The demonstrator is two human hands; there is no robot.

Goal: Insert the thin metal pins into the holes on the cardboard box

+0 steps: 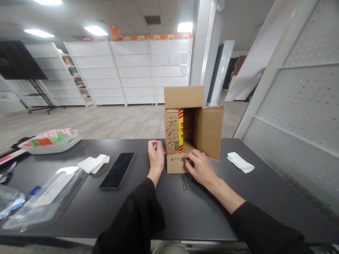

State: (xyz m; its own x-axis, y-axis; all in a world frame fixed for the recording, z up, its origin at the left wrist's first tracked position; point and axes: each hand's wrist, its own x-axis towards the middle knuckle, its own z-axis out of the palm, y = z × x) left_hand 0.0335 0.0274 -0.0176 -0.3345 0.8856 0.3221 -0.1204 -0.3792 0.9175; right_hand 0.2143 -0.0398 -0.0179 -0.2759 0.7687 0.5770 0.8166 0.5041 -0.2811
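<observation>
An open cardboard box [207, 127] stands on the table with its opening toward me. Many small grey round pieces dot its left flap [171, 121]. Along the lower flap [174, 168] runs a row of similar small pieces and dark holes. My right hand [200, 166] is at that row, thumb and fingertips pinched together; whatever they hold is too small to make out. Beside the box's left edge my left hand [156, 155] is closed with curled fingers, and its grip is hidden. Several thin metal rods [184, 181] lie just below the lower flap.
A phone [118, 171] lies left of my left arm, near folded white tissue [93, 163]. A clear plastic case [50, 197] and a white basket [53, 146] are farther left. Another tissue [240, 162] lies right. A perforated panel [304, 123] borders the right side.
</observation>
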